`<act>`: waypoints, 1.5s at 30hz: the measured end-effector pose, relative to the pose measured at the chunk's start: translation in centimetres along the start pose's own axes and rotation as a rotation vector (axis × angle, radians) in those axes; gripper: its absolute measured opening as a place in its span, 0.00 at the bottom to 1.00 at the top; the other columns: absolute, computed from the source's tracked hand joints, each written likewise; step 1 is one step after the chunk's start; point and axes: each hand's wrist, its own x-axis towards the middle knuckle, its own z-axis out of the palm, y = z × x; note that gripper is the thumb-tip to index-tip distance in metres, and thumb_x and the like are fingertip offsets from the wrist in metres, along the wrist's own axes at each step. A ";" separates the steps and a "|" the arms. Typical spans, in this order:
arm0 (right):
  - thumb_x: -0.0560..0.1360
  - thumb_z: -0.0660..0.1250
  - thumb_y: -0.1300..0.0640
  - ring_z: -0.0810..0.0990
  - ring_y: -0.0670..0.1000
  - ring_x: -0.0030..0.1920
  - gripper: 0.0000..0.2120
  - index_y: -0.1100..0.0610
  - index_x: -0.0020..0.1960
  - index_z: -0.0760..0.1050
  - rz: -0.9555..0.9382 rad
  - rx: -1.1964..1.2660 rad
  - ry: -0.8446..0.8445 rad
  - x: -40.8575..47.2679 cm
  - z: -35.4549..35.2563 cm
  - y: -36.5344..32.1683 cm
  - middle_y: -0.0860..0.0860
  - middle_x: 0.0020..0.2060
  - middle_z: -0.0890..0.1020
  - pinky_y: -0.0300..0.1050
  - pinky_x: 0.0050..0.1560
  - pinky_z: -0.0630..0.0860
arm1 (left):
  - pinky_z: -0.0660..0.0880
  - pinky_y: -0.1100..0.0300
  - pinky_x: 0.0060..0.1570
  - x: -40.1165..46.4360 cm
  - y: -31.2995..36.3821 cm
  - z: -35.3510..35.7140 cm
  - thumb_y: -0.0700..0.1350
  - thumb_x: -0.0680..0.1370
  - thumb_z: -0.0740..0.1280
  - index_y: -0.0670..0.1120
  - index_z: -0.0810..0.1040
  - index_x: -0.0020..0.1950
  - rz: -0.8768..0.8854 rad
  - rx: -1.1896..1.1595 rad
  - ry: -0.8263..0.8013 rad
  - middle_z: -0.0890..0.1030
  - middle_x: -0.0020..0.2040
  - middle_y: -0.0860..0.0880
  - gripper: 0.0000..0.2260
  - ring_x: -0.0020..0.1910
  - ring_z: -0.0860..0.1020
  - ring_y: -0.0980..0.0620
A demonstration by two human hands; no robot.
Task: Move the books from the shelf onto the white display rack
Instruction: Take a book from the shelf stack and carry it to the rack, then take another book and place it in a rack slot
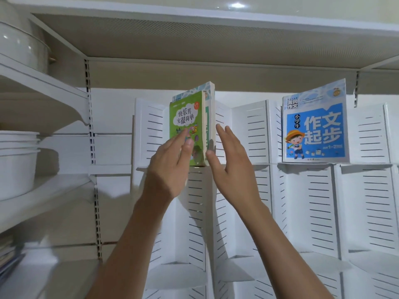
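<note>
A green book (187,117) stands upright in a top compartment of the white display rack (319,190), with a taller pale blue book (209,104) directly behind it. My left hand (172,167) touches the green cover with straight fingers and thumb. On the right side of the pair, my right hand (228,160) is flat and open, its thumb against the lower edge of the books. A blue book (315,124) with a cartoon child stands upright in a compartment further right.
White metal store shelving (43,87) runs along the left, holding stacked white basins (17,160) and a large pot (21,44). More books (8,257) lie on a lower left shelf. A shelf board (194,39) hangs overhead. Several rack compartments below stand bare.
</note>
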 end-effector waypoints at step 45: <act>0.80 0.49 0.37 0.60 0.44 0.76 0.30 0.48 0.77 0.62 0.041 0.560 -0.570 -39.2 5.2 -48.8 0.46 0.77 0.64 0.45 0.75 0.62 | 0.64 0.48 0.73 -48.9 10.3 -49.8 0.69 0.80 0.42 0.49 0.69 0.76 -0.563 0.743 0.074 0.71 0.75 0.47 0.36 0.75 0.66 0.49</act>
